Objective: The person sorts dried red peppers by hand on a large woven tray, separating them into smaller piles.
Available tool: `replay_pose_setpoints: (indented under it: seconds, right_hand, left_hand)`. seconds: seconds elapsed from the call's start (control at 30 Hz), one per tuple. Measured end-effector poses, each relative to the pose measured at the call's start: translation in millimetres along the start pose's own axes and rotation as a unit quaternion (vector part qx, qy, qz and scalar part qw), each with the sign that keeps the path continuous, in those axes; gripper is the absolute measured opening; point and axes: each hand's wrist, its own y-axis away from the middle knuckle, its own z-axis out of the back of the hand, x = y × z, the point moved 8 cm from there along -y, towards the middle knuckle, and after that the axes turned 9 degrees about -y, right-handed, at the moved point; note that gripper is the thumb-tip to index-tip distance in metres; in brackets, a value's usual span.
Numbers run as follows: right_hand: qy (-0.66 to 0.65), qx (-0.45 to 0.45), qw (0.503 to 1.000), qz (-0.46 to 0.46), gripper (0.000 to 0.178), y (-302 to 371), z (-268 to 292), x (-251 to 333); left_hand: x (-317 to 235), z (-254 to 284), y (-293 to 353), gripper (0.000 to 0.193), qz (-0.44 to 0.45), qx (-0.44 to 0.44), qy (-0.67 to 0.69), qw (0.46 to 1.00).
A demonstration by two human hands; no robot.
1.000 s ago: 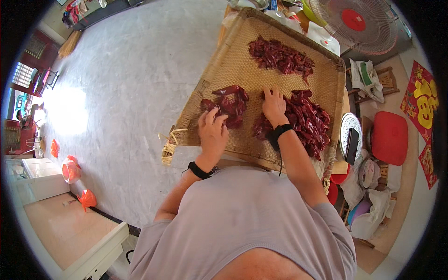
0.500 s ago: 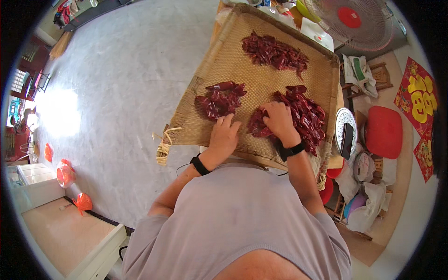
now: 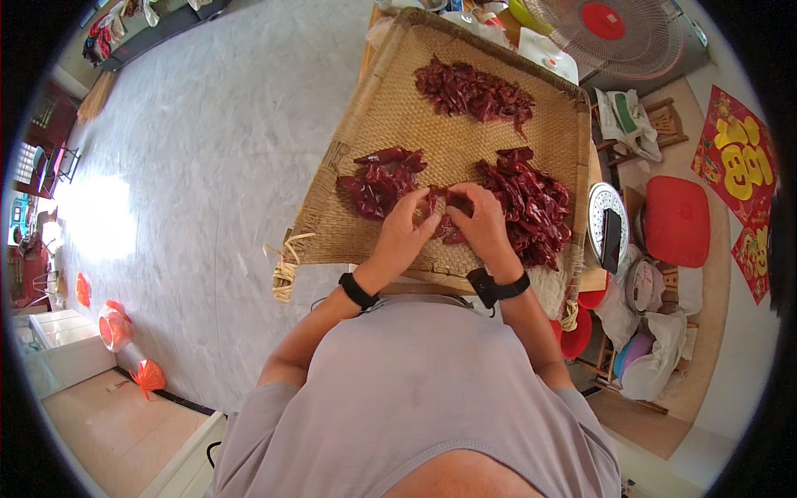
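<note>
A large woven bamboo tray [image 3: 398,108] holds dried red chilies in separate piles. One pile [image 3: 382,178] lies at the left, a bigger one [image 3: 531,207] at the right, and a third [image 3: 475,91] at the far side. My left hand [image 3: 402,234] and my right hand [image 3: 481,226] are close together over the near part of the tray. Between their fingertips is a dark red dried chili [image 3: 435,197], pinched from both sides. A few more chilies lie under my right hand, partly hidden by it.
An electric fan [image 3: 604,25] stands beyond the tray's far right corner. Right of the tray are a perforated white round lid [image 3: 606,203] with a black phone [image 3: 612,236] and a red stool [image 3: 677,222]. Orange bags [image 3: 116,325] sit on the grey floor at the left.
My right hand has drawn back from the right-hand pile toward my left hand. My left hand has shifted slightly right, and both hands now meet at a chili.
</note>
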Motion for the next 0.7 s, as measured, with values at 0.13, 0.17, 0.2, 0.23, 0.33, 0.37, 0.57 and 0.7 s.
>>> replay_pose_setpoints:
  seconds: [0.13,0.17,0.2,0.23,0.33,0.37,0.57,0.7]
  right_hand:
    - [-0.183,0.024,0.983,0.015,0.032,2,-20,15]
    - [-0.167,0.041,0.985,0.018,0.033,2,-19,23]
    - [-0.168,0.043,0.985,0.018,0.033,2,-19,22]
    - [-0.264,0.061,0.960,-0.074,0.033,2,-22,7]
    - [-0.318,0.037,0.941,-0.111,0.029,-3,-19,-17]
    - [-0.169,0.029,0.979,-0.112,0.029,-5,-13,-21]
    - [0.219,0.001,0.975,0.040,0.028,-16,-25,-46]
    - [0.304,0.039,0.951,0.048,0.021,-21,-39,-54]
  left_hand:
    - [10,-7,-7,0.034,0.084,0.055,0.106,0.989]
    - [11,0,-8,0.033,0.089,0.039,0.102,0.990]
    - [13,7,-9,0.032,0.093,0.024,0.096,0.991]
    - [18,5,-10,0.029,0.113,0.041,0.147,0.982]
    - [28,20,-14,0.026,0.136,-0.003,0.137,0.981]
    - [29,27,-17,0.025,0.134,-0.023,0.150,0.979]
    - [29,53,-37,0.031,0.156,-0.045,0.128,0.978]
    - [34,66,-38,0.033,0.171,-0.126,0.084,0.973]
